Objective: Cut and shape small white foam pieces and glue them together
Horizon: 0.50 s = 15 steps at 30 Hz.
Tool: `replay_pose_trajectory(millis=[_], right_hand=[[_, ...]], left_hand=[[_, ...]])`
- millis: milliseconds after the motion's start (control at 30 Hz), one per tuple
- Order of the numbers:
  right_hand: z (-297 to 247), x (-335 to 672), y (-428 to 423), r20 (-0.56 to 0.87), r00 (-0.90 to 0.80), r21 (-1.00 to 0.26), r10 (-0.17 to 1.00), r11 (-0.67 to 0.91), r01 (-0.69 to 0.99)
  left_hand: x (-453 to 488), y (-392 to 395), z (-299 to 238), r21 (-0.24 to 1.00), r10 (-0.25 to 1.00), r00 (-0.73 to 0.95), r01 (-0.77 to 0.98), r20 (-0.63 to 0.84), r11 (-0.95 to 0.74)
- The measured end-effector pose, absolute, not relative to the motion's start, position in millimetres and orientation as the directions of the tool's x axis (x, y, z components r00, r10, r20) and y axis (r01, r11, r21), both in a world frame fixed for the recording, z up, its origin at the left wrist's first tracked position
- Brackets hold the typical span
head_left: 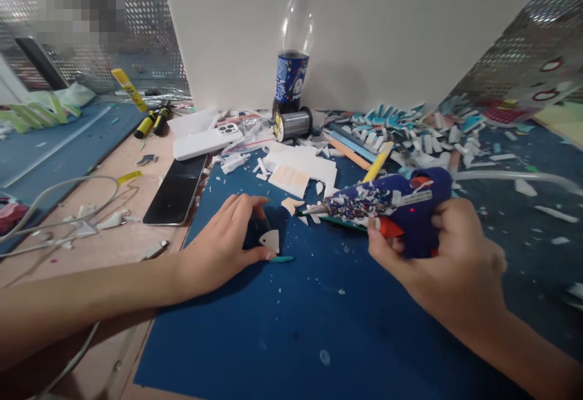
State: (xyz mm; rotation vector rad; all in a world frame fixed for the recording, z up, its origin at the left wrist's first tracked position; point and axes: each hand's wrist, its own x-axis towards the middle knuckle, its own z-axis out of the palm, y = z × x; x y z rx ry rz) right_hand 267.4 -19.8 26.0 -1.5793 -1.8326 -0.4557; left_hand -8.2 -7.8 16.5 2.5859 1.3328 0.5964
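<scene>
My right hand [455,266] is wrapped round the handle of a dark blue glue gun [419,218], with a finger at its orange trigger. A small red light glows on its side. White crumbs coat the gun's front, and its metal nozzle points left over scraps. On the left, my left hand [232,233] curves its thumb and fingers around a small white piece [270,240] with a dark dot, pinched between them. A slim teal tip, apparently a long nail, extends from the thumb. A beige cut-out scrap [290,206] lies near the nozzle.
Behind stand a bottle of dark drink [291,78] and a wire spool [294,125]. White and blue scraps [392,124] are heaped at the back right. A black phone [175,190], a white phone [209,142] and a cable [59,181] lie left of the blue mat [273,339].
</scene>
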Motion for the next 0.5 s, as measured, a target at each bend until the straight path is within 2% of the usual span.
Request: replay_pose_trajectory(millis=[100,200,400,500], right_hand=[[24.3,263.9,-22.5,0.649,-0.046,-0.18,0.759,0.211,0.961],[22.2,260.2,-27.1,0.631,-0.006,-0.176,0.776,0.151,0.973],[17.3,259.4,-31.4,0.696,-0.028,-0.072,0.718,0.108,0.991],[13.7,262.8,-29.6,0.624,0.015,-0.11,0.781,0.069,0.992]], left_hand=[[-8.4,-7.0,14.8,0.393,0.827,0.511,0.728,0.234,-0.561],[-10.0,-8.0,15.6,0.433,0.826,0.512,0.706,0.235,-0.561],[-10.7,-9.7,20.4,0.466,0.793,0.561,0.65,0.239,-0.6],[-10.9,-8.7,19.9,0.477,0.781,0.589,0.636,0.208,-0.607]])
